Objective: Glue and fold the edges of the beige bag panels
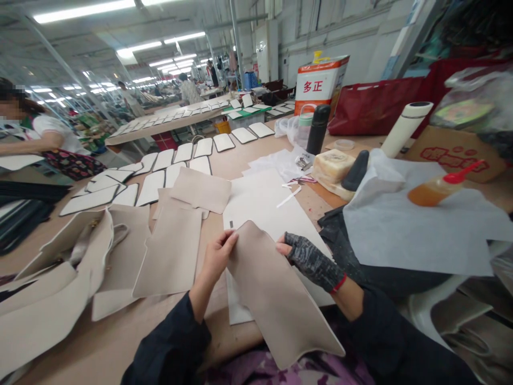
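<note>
A long beige panel (276, 294) hangs tilted over the table edge and my lap. My bare left hand (219, 254) pinches its upper left edge between thumb and fingers. On the panel's right edge, my right hand (310, 258), in a dark grey fingerless glove, is closed with thumb and fingers together. Beneath the panel lies a large white sheet (264, 200). More beige pieces (172, 251) rest left of my left hand, and another beige piece (202, 190) lies beyond it.
White dark-edged pieces (162, 174) cover the far left. A black bottle (318, 128), a white flask (406, 128) and a glue bottle (435, 187) stand or lie at the right, near a red bag (360, 109). At far left works a person (56, 133).
</note>
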`<state>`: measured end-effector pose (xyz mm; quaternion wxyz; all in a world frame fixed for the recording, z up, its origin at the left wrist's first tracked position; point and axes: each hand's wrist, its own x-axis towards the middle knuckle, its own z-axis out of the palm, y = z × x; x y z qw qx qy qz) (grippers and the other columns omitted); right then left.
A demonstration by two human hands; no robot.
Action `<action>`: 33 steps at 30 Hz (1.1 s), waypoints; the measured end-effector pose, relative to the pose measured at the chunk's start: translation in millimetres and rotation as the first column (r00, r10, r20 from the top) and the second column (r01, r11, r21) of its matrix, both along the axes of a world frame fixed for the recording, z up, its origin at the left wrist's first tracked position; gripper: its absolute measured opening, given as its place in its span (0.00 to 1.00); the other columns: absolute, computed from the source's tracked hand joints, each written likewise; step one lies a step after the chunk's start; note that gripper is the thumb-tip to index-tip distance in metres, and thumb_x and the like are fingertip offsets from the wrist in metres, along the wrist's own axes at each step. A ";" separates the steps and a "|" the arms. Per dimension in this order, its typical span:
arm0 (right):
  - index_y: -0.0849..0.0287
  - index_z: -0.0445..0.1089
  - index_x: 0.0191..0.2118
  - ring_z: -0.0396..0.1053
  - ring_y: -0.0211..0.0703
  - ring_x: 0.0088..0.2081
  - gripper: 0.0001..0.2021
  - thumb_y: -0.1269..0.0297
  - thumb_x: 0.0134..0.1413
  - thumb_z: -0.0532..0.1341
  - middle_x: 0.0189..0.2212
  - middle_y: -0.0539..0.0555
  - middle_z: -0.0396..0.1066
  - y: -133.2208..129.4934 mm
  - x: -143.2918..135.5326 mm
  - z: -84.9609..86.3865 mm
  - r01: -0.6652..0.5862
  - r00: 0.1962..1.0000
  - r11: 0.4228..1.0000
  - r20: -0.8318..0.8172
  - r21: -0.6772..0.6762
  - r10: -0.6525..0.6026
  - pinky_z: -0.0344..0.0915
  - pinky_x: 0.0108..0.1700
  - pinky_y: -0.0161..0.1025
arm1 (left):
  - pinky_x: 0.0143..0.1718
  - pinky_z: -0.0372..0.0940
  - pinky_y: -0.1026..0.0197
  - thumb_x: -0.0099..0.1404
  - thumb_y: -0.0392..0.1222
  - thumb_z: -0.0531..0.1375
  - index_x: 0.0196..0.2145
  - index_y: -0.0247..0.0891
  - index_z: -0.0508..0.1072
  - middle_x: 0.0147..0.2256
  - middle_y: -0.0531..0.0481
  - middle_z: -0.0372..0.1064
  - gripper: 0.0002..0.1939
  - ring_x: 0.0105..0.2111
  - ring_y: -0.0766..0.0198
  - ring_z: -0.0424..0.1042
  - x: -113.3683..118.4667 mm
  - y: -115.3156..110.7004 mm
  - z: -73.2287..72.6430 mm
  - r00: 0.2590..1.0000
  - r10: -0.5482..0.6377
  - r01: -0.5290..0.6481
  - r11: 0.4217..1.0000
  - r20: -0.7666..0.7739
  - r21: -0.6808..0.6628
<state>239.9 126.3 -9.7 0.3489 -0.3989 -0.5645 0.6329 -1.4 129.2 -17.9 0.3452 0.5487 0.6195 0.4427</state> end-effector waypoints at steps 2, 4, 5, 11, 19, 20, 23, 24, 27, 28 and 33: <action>0.61 0.65 0.28 0.63 0.35 0.25 0.14 0.53 0.50 0.59 0.23 0.48 0.63 2.0 -3.7 4.1 -0.020 1.000 1.000 0.004 -0.007 0.020 0.62 0.26 0.33 | 0.42 0.63 0.58 0.59 0.48 0.58 0.39 0.37 0.74 0.37 0.46 0.74 0.15 0.39 0.57 0.71 4.3 -1.9 6.3 0.995 0.015 -0.007 0.997 -0.103 0.072; 0.62 0.66 0.28 0.64 0.36 0.26 0.13 0.55 0.49 0.58 0.24 0.49 0.65 0.8 -5.6 6.2 -0.081 0.997 0.996 0.008 -0.038 0.082 0.64 0.26 0.33 | 0.46 0.61 0.54 0.59 0.45 0.58 0.40 0.37 0.73 0.40 0.44 0.71 0.14 0.43 0.55 0.69 10.9 -7.5 12.8 0.957 0.109 -0.047 0.972 -0.268 0.228; 0.62 0.66 0.28 0.64 0.36 0.25 0.13 0.56 0.49 0.58 0.24 0.50 0.65 -0.3 -6.5 7.1 -0.104 0.994 0.993 0.026 -0.049 0.106 0.64 0.25 0.33 | 0.48 0.59 0.53 0.58 0.43 0.59 0.40 0.37 0.73 0.41 0.43 0.70 0.13 0.45 0.54 0.67 15.5 -11.7 16.0 0.923 0.180 -0.066 0.944 -0.341 0.322; 0.62 0.66 0.29 0.66 0.37 0.25 0.13 0.55 0.46 0.58 0.25 0.51 0.67 -4.2 -19.5 13.8 -0.098 0.994 0.986 0.035 -0.133 0.103 0.65 0.23 0.33 | 0.35 0.62 0.61 0.60 0.42 0.57 0.29 0.37 0.69 0.29 0.49 0.67 0.06 0.32 0.62 0.67 52.7 -40.0 19.2 0.958 0.023 0.044 0.973 -0.284 0.228; 0.61 0.64 0.23 0.64 0.35 0.21 0.16 0.52 0.41 0.62 0.18 0.49 0.65 -2.2 -38.4 7.7 -0.134 0.983 0.965 0.092 -0.224 0.157 0.63 0.21 0.31 | 0.31 0.61 0.64 0.58 0.47 0.58 0.27 0.36 0.68 0.24 0.53 0.65 0.11 0.26 0.67 0.64 58.6 -46.3 5.3 0.962 0.013 0.029 0.989 0.274 -0.148; 0.61 0.64 0.24 0.64 0.35 0.20 0.16 0.52 0.42 0.62 0.18 0.49 0.65 -2.7 -39.0 7.8 -0.134 0.984 0.963 0.088 -0.233 0.158 0.63 0.21 0.31 | 0.31 0.62 0.64 0.57 0.47 0.58 0.27 0.35 0.68 0.24 0.53 0.65 0.11 0.26 0.67 0.64 57.7 -47.4 5.8 0.949 0.027 0.028 0.985 0.315 -0.168; 0.61 0.64 0.24 0.65 0.35 0.20 0.16 0.51 0.43 0.61 0.19 0.49 0.65 -3.4 -38.7 9.6 -0.127 0.984 0.962 0.094 -0.241 0.153 0.64 0.22 0.32 | 0.31 0.62 0.64 0.56 0.47 0.60 0.27 0.35 0.68 0.24 0.54 0.65 0.12 0.26 0.68 0.65 57.9 -51.6 8.3 0.918 0.048 0.039 0.977 0.394 -0.210; 0.61 0.64 0.25 0.65 0.35 0.21 0.16 0.50 0.42 0.61 0.20 0.49 0.66 -3.3 -38.2 10.3 -0.133 0.983 0.961 0.095 -0.241 0.159 0.64 0.22 0.33 | 0.31 0.62 0.64 0.56 0.47 0.60 0.27 0.35 0.68 0.24 0.54 0.65 0.12 0.26 0.68 0.65 58.7 -52.9 9.1 0.912 0.049 0.044 0.975 0.408 -0.218; 0.61 0.64 0.25 0.66 0.37 0.21 0.17 0.50 0.39 0.62 0.20 0.50 0.66 -2.8 -36.2 11.9 -0.164 0.981 0.953 0.055 -0.254 0.183 0.65 0.23 0.34 | 0.31 0.63 0.65 0.55 0.47 0.61 0.26 0.34 0.68 0.24 0.54 0.65 0.12 0.26 0.69 0.65 61.4 -56.0 10.7 0.903 0.055 0.050 0.972 0.426 -0.231; 0.61 0.63 0.26 0.66 0.37 0.22 0.17 0.51 0.38 0.62 0.20 0.50 0.67 -2.8 -35.5 12.7 -0.171 0.982 0.949 0.033 -0.264 0.186 0.65 0.24 0.35 | 0.30 0.63 0.65 0.55 0.47 0.61 0.26 0.34 0.68 0.24 0.54 0.66 0.12 0.25 0.69 0.65 61.9 -56.8 11.0 0.901 0.057 0.051 0.971 0.430 -0.234; 0.61 0.64 0.27 0.68 0.39 0.26 0.10 0.61 0.37 0.61 0.23 0.49 0.67 -5.0 -32.2 18.5 -0.210 0.974 0.935 0.016 -0.285 0.224 0.66 0.27 0.36 | 0.28 0.61 0.66 0.52 0.48 0.64 0.26 0.34 0.66 0.23 0.55 0.65 0.14 0.24 0.69 0.64 62.3 -59.6 12.3 0.904 0.053 0.062 0.966 0.425 -0.251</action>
